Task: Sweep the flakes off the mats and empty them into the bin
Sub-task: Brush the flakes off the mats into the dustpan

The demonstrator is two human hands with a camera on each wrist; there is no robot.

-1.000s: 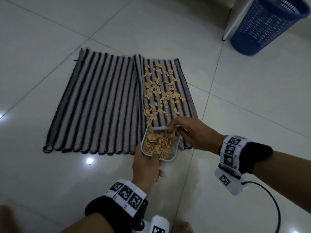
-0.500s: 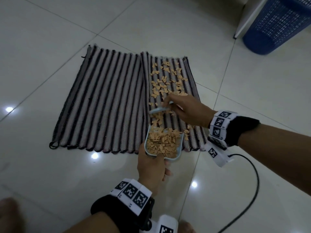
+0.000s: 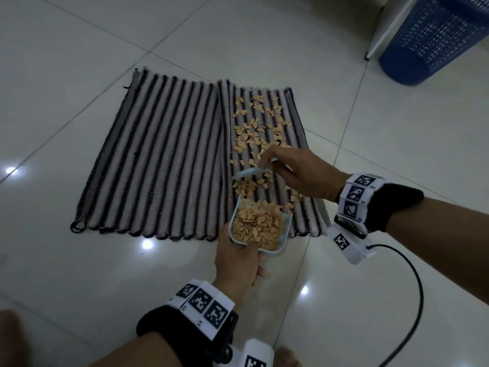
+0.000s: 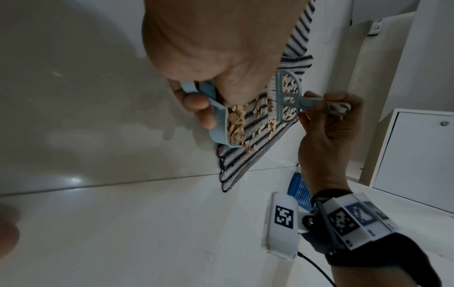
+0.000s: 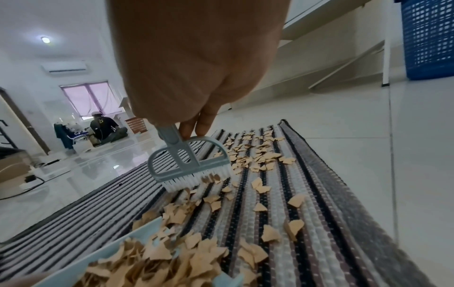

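Observation:
Two striped mats lie side by side on the tiled floor; the left mat (image 3: pixel 156 165) is bare, the right mat (image 3: pixel 299 128) carries tan flakes (image 3: pixel 254 128). My left hand (image 3: pixel 238 263) grips a pale blue dustpan (image 3: pixel 258 229) heaped with flakes, its mouth resting on the right mat's near end. My right hand (image 3: pixel 296 170) holds a small pale blue brush (image 5: pixel 189 165) by its handle, white bristles down on the mat among flakes just beyond the pan. The brush (image 4: pixel 287 97) and dustpan (image 4: pixel 221 124) also show in the left wrist view.
A blue mesh bin (image 3: pixel 434 38) stands at the far right beside a white furniture leg (image 3: pixel 386 30). A black cable (image 3: pixel 412 287) trails from my right wrist. White cabinet (image 4: pixel 417 155) stands nearby. A person (image 5: pixel 103 126) sits far off across the room.
The brush moved from the pan's mouth farther up the mat into the flakes. Both hands and the dustpan shifted slightly forward along the right mat.

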